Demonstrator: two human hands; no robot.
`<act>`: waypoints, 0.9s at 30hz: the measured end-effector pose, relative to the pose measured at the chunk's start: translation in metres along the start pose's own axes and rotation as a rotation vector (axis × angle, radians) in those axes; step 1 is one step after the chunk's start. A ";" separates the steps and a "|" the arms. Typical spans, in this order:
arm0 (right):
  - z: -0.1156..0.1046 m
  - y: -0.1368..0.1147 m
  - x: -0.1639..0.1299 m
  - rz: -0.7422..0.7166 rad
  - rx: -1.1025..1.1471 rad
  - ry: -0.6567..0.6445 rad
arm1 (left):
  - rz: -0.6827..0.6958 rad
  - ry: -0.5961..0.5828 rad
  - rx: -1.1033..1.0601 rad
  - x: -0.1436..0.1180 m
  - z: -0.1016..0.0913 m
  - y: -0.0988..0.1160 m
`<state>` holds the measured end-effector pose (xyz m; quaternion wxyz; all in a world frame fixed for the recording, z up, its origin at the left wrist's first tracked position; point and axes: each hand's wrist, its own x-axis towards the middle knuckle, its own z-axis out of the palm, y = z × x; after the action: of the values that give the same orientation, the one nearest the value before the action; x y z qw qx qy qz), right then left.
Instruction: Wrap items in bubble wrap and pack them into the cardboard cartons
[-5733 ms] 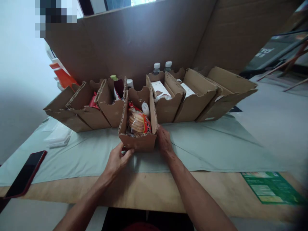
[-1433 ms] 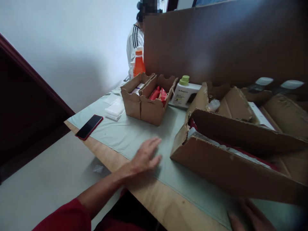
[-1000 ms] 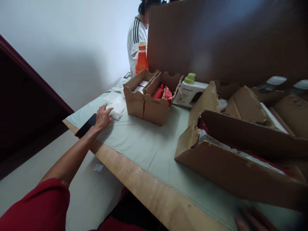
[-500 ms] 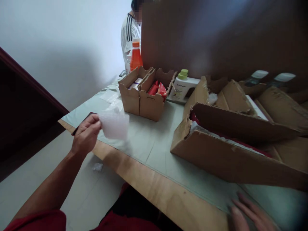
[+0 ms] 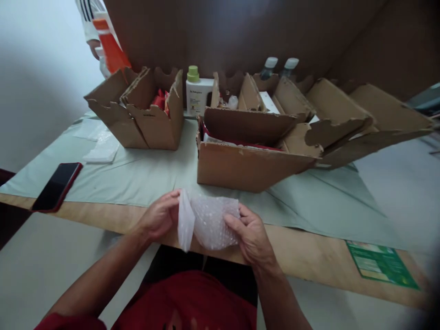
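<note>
A clear bubble wrap bag (image 5: pixel 211 220) is stretched between my hands above the table's front edge. My left hand (image 5: pixel 161 217) holds its left end, where a flap (image 5: pixel 186 222) folds outward; the fingertips are partly hidden behind that flap. On the other end, my right hand (image 5: pixel 252 236) pinches the bag, thumb on the near face. No contents show clearly through the plastic. Just beyond the hands stands a long cardboard box (image 5: pixel 240 169) with a red-and-white item (image 5: pixel 237 143) inside.
A phone (image 5: pixel 57 187) lies at left, near flat clear packaging (image 5: pixel 103 149). Behind stand small cardboard boxes (image 5: pixel 154 130), a white bottle with a green cap (image 5: pixel 199 96) and an orange bottle (image 5: pixel 113 52). A green printed sheet (image 5: pixel 381 263) lies front right. A person's sleeve (image 5: pixel 90 18) shows far left.
The view has turned right. My left hand has brought the bubble wrap bag in front of my body, and my right hand has come from the table to grip its other end.
</note>
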<state>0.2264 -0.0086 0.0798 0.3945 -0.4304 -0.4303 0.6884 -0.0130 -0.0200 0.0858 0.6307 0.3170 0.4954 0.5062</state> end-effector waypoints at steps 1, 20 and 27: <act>-0.007 -0.001 0.000 -0.015 -0.064 0.063 | -0.002 0.048 -0.061 0.004 -0.006 0.002; -0.036 -0.049 -0.053 -0.501 -0.651 0.271 | 0.666 -0.452 1.392 0.028 0.016 0.021; -0.088 -0.028 -0.068 -0.403 -0.550 0.627 | 0.204 -0.332 1.131 0.005 -0.038 0.039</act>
<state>0.3353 -0.0391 0.1004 0.5026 -0.6144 -0.5318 0.2950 -0.0613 -0.0079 0.1073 0.3812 0.7246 0.5498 0.1654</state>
